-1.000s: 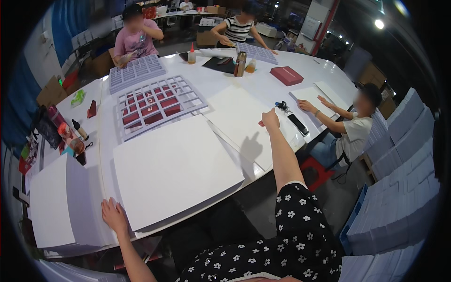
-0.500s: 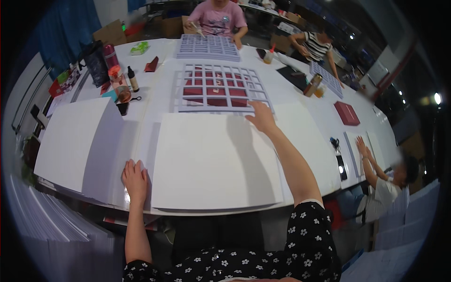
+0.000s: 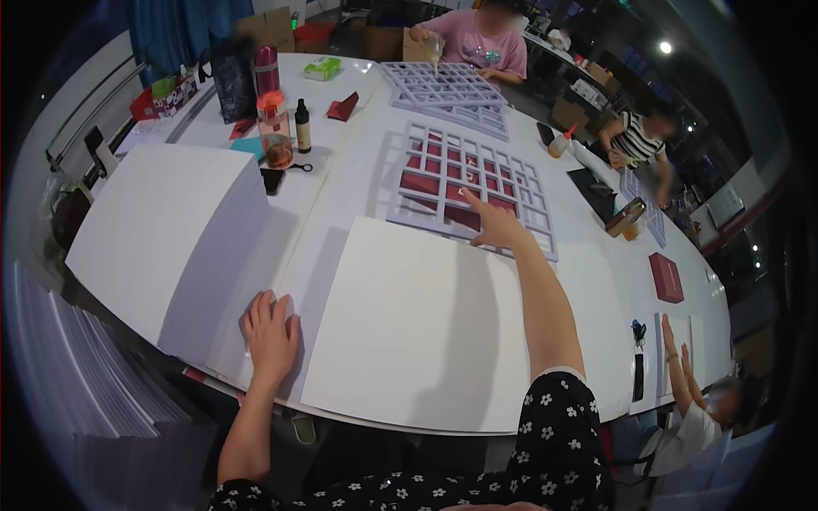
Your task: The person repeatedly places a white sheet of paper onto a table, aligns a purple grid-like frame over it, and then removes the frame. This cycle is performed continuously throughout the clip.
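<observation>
The white lattice frame (image 3: 444, 177) lies flat near the middle of the surface (image 3: 588, 341), beyond the white stack (image 3: 400, 332) at the near edge, with dark red pieces (image 3: 419, 184) showing through its openings. Its long axis runs side to side, slanting with the near edge, so its near long side faces the person.

The right hand (image 3: 498, 228) is much the nearer one: its grip is over that near side, right of the middle, and most of the frame lies beyond it and to its left. Thumb and index finger stand apart, with nothing clamped between them; whether the fingertips touch the bars cannot be told.

The left hand (image 3: 271, 334) is well apart from the frame, palm down by the near edge, between the white stack and the taller pile (image 3: 162, 238) at the near left corner. Its fingers lie loosely extended, its grip unclosed; contact with the white stack's side is unclear.
</observation>
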`<state>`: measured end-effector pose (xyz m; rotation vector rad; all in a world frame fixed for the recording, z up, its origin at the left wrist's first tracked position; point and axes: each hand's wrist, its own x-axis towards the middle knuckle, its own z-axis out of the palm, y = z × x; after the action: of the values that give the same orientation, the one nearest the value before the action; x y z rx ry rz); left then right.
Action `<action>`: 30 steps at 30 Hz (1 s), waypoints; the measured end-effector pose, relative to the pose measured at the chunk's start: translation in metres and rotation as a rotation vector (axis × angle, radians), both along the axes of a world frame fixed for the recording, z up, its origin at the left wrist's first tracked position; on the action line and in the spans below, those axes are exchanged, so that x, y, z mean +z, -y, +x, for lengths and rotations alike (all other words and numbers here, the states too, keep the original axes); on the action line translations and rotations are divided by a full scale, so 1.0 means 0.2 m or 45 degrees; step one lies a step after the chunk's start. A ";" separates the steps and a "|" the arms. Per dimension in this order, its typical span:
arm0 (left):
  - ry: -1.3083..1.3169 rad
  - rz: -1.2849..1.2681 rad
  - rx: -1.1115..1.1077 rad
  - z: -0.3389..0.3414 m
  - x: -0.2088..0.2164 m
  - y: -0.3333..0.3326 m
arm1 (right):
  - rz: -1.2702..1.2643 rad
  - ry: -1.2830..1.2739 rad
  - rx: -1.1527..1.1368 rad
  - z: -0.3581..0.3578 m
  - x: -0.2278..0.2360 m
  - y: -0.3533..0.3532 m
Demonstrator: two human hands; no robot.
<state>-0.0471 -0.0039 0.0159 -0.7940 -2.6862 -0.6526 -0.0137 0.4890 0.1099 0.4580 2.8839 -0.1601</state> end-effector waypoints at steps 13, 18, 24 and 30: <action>-0.004 0.034 0.025 -0.04 -0.05 0.03 | 0.124 -0.526 0.218 0.42 0.43 0.50; -0.043 0.082 -0.009 -0.02 -0.05 0.01 | 0.135 -0.507 0.410 0.94 0.55 0.98; -0.091 0.049 -0.002 -0.01 -0.07 0.02 | 0.128 -0.397 0.497 1.21 0.44 1.32; -0.194 0.050 -0.005 -0.05 -0.16 0.02 | 0.154 -0.366 0.508 1.18 0.30 1.36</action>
<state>-0.0578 -0.0087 -0.0162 -0.8047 -2.5280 -0.6177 0.2213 0.2160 0.1695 -0.1418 3.2044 0.0167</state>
